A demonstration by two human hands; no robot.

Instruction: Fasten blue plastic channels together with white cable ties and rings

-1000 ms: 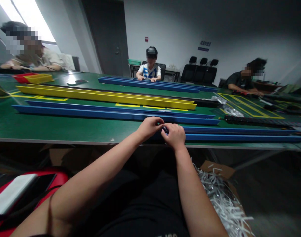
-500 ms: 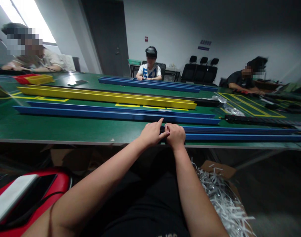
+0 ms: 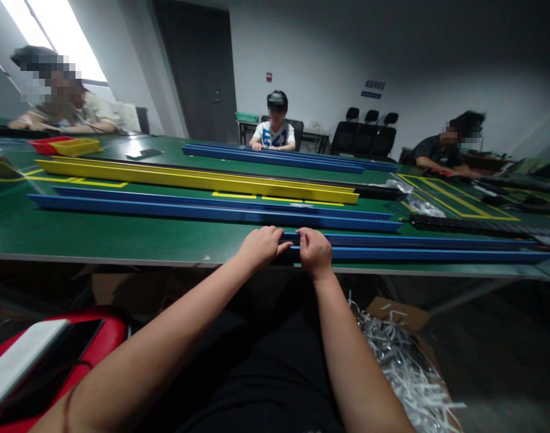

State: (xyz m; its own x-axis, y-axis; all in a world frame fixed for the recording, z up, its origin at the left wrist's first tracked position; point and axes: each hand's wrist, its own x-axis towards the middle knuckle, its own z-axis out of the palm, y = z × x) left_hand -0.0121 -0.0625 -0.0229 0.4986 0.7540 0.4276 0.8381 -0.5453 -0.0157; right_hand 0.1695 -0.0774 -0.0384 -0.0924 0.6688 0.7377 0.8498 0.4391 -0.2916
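A long blue channel [image 3: 428, 254] lies along the front edge of the green table [image 3: 166, 240], with a dark strip inside it. At its left end my left hand [image 3: 262, 245] curls over the channel, thumb and fingers round its edges. Just to the right, my right hand [image 3: 315, 249] is closed at the channel, its fingers pinched on something too small to make out. A narrow gap separates the hands. Behind them lies a second blue channel [image 3: 212, 213], and beyond it a yellow channel [image 3: 194, 180].
Further blue channels [image 3: 275, 157] lie at the far side. Red and yellow trays [image 3: 76, 146] stand at the left. Clear plastic wrap [image 3: 422, 205] and a black strip [image 3: 473, 225] are at the right. Three people sit around the table. A box of shredded paper [image 3: 405, 361] is below.
My hands have moved apart; the left hand has shifted left and its raised index finger has come down. The view has shifted slightly.
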